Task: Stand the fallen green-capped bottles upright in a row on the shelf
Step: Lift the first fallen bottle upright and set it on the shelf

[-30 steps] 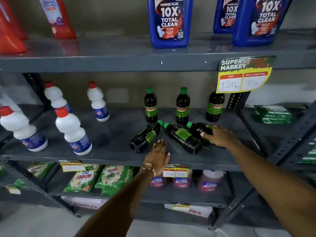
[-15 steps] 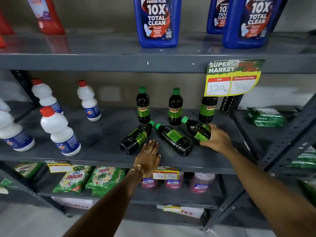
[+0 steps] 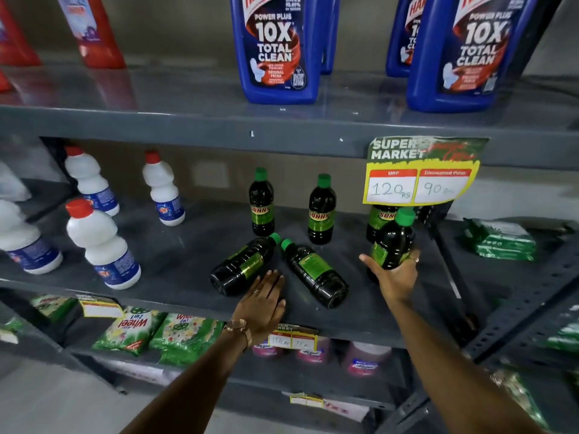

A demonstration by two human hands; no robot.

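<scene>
Leftmost, white red-capped bottles (image 3: 103,245) stand at nine o'clock on the grey shelf (image 3: 175,261). Centrally, the left hand (image 3: 262,303) lies flat, fingers spread, holding nothing, its fingertips just beside a fallen green-capped bottle (image 3: 242,265); a second fallen bottle (image 3: 315,274) lies at its two o'clock. Behind them, two Sunny bottles (image 3: 261,203) stand upright. Toward three o'clock, the right hand (image 3: 393,275) wraps around a third green-capped bottle (image 3: 393,242), held nearly upright beneath the price tag (image 3: 419,173).
</scene>
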